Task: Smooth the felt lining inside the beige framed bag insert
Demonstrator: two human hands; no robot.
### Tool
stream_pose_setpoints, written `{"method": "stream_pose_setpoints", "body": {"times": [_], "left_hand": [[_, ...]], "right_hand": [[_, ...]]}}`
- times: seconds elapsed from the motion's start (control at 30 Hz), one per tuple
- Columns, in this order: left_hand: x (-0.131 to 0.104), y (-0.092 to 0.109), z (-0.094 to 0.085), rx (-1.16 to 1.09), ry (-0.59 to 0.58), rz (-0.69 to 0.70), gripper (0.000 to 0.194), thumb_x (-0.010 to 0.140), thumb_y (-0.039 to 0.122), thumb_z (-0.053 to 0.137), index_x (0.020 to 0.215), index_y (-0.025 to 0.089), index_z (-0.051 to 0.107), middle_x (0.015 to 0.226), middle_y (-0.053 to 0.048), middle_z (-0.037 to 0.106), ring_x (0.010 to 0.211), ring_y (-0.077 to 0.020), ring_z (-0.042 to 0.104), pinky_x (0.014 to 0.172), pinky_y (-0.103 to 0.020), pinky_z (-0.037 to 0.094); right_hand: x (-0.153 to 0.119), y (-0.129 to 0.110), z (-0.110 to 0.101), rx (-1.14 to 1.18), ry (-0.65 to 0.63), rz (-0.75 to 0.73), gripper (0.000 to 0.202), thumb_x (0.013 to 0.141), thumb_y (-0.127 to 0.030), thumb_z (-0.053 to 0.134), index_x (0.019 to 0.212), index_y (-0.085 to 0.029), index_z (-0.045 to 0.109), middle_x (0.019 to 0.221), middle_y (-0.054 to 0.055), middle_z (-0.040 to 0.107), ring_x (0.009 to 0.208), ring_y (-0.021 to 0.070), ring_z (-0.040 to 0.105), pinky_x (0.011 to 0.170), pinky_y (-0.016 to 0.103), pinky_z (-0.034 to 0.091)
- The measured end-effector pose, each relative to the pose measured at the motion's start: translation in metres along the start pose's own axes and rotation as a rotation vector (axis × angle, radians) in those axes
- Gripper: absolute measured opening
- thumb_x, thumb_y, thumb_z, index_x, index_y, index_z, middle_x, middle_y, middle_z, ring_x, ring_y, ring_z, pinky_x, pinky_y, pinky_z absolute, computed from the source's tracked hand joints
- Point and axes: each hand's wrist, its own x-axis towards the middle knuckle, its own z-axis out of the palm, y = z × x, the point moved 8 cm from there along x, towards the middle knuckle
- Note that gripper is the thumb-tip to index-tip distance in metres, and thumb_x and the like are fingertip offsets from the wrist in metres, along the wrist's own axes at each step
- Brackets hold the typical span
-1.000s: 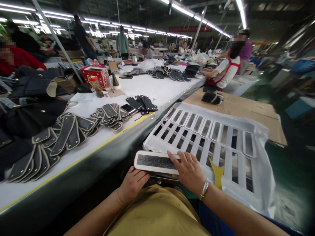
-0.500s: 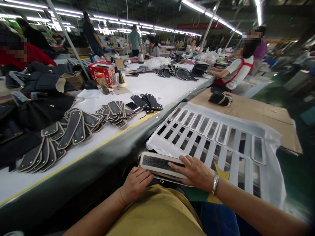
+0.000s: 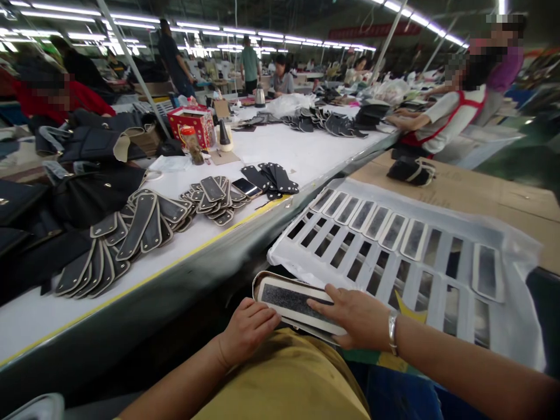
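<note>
A pale-bordered strip (image 3: 284, 296) with a dark rectangular middle lies over another cream-edged piece (image 3: 258, 276), low in front of my body. My left hand (image 3: 251, 328) is closed on the near left edge of these pieces, its fingers bent and its thumb hidden. Across the right end of the strip lies my right hand (image 3: 356, 315), a bracelet at its wrist. Its fingers are spread over the top and its thumb is at the near side, gripping the strip. What lies beneath the pieces is mostly hidden.
A slotted white sheet (image 3: 345, 245) at the right bears several pale-bordered strips (image 3: 385, 224). On the white table (image 3: 280, 151) lie dark cream-edged pieces (image 3: 140, 227), a phone (image 3: 246, 187), a red box (image 3: 191, 125) and black bags (image 3: 87, 198). A co-worker (image 3: 450, 116) sits beyond the cardboard (image 3: 494, 192).
My view has turned slightly left, so the scene sits farther right. The strip's left end now lies a little inward from the edge of the piece beneath. Both hands keep their places on the pieces.
</note>
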Motion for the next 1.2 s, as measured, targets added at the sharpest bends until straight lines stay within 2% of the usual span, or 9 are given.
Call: {"method": "stream_pose_setpoints", "body": {"times": [0.2, 0.37, 0.63, 0.77, 0.93, 1.1, 1.2], "left_hand": [[0.005, 0.0, -0.006, 0.0, 0.026, 0.01, 0.023, 0.087, 0.013, 0.046, 0.106, 0.015, 0.058, 0.094, -0.006, 0.068, 0.087, -0.0165, 0.059, 0.074, -0.032, 0.036], [0.012, 0.003, -0.008, -0.014, 0.035, 0.041, 0.022, 0.088, 0.014, 0.046, 0.105, 0.014, 0.058, 0.092, -0.006, 0.069, 0.084, -0.0156, 0.059, 0.074, -0.031, 0.036], [0.017, 0.001, -0.013, -0.007, 0.041, 0.026, 0.021, 0.088, 0.011, 0.044, 0.101, 0.015, 0.059, 0.087, -0.005, 0.068, 0.082, -0.0147, 0.06, 0.077, -0.032, 0.038], [0.015, -0.002, 0.0, -0.047, -0.066, 0.032, 0.022, 0.085, 0.011, 0.047, 0.102, 0.017, 0.059, 0.088, -0.004, 0.068, 0.082, -0.0152, 0.059, 0.081, -0.033, 0.041], [0.014, -0.011, 0.002, 0.002, -0.094, -0.016, 0.033, 0.086, 0.018, 0.048, 0.119, 0.016, 0.051, 0.11, -0.011, 0.06, 0.095, -0.0181, 0.057, 0.08, -0.03, 0.047], [0.023, -0.004, 0.022, 0.006, -0.382, 0.111, 0.012, 0.087, 0.018, 0.047, 0.091, 0.018, 0.059, 0.079, -0.004, 0.059, 0.073, -0.0163, 0.054, 0.067, -0.03, 0.044], [0.03, -0.007, 0.022, -0.015, -0.425, 0.142, 0.014, 0.087, 0.014, 0.045, 0.084, 0.017, 0.058, 0.074, -0.003, 0.057, 0.07, -0.0165, 0.049, 0.063, -0.03, 0.042]], "right_hand": [[0.014, -0.002, -0.004, 0.041, -0.002, 0.043, 0.073, 0.067, -0.043, 0.065, 0.134, -0.027, 0.041, 0.107, 0.015, 0.051, 0.079, 0.0279, 0.059, 0.066, 0.038, 0.046], [0.011, 0.004, -0.001, 0.057, -0.02, 0.079, 0.071, 0.067, -0.04, 0.066, 0.133, -0.03, 0.042, 0.108, 0.015, 0.051, 0.083, 0.0284, 0.058, 0.07, 0.038, 0.045], [0.021, 0.004, -0.001, 0.104, -0.016, 0.048, 0.071, 0.064, -0.042, 0.065, 0.13, -0.032, 0.044, 0.104, 0.013, 0.052, 0.08, 0.0279, 0.059, 0.067, 0.038, 0.047], [0.021, 0.006, 0.0, 0.094, -0.003, 0.068, 0.071, 0.064, -0.042, 0.065, 0.131, -0.033, 0.043, 0.103, 0.013, 0.052, 0.081, 0.0283, 0.058, 0.066, 0.038, 0.046], [0.018, 0.007, 0.002, 0.076, -0.018, 0.062, 0.071, 0.066, -0.043, 0.065, 0.132, -0.032, 0.042, 0.105, 0.014, 0.051, 0.081, 0.0281, 0.058, 0.065, 0.036, 0.046], [0.018, 0.007, 0.006, 0.054, -0.028, 0.051, 0.074, 0.069, -0.049, 0.065, 0.136, -0.033, 0.036, 0.108, 0.015, 0.05, 0.086, 0.0294, 0.056, 0.067, 0.037, 0.045], [0.021, 0.009, 0.007, 0.052, -0.035, 0.061, 0.074, 0.07, -0.054, 0.064, 0.136, -0.034, 0.037, 0.106, 0.014, 0.05, 0.086, 0.0292, 0.056, 0.066, 0.037, 0.045]]}}
